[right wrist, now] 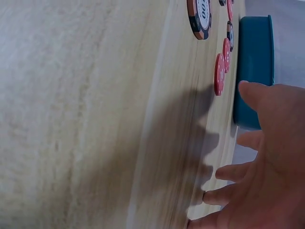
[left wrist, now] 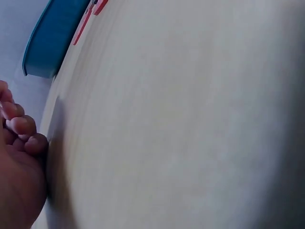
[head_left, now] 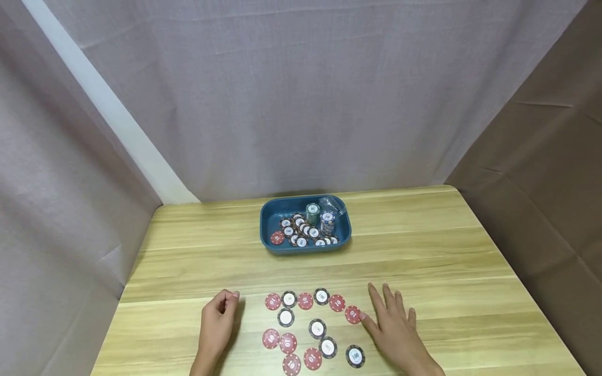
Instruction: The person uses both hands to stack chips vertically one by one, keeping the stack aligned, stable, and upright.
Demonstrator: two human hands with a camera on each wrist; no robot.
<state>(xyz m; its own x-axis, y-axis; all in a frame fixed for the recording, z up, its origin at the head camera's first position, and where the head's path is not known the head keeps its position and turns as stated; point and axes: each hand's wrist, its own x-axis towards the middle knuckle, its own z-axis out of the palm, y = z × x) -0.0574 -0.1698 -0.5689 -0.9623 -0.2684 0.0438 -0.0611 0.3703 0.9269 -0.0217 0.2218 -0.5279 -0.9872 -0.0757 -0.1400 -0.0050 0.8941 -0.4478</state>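
Note:
My left hand [head_left: 218,319] rests on the table left of the poker chips, its fingers loosely curled and nothing visible in them. The left wrist view shows the curled fingertips [left wrist: 24,125] near the palm. My right hand [head_left: 396,331] is spread with straight fingers at the right of the chips. Its thumb is at the edge of a red chip [head_left: 353,314] marked 10; the right wrist view shows the thumb [right wrist: 255,93] raised, so contact is unclear. Red chips [head_left: 273,301] and black-and-white chips [head_left: 322,296] lie flat between the hands, some in a curved upper row.
A blue tray [head_left: 264,230] stands at the back of the wooden table [head_left: 197,250]. Inside are loose black-and-white chips [head_left: 301,242], a red chip [head_left: 277,238], a green stack [head_left: 312,214], another stack [head_left: 327,223] and clear plastic wrap [head_left: 332,203]. Curtains [head_left: 301,104] enclose the table.

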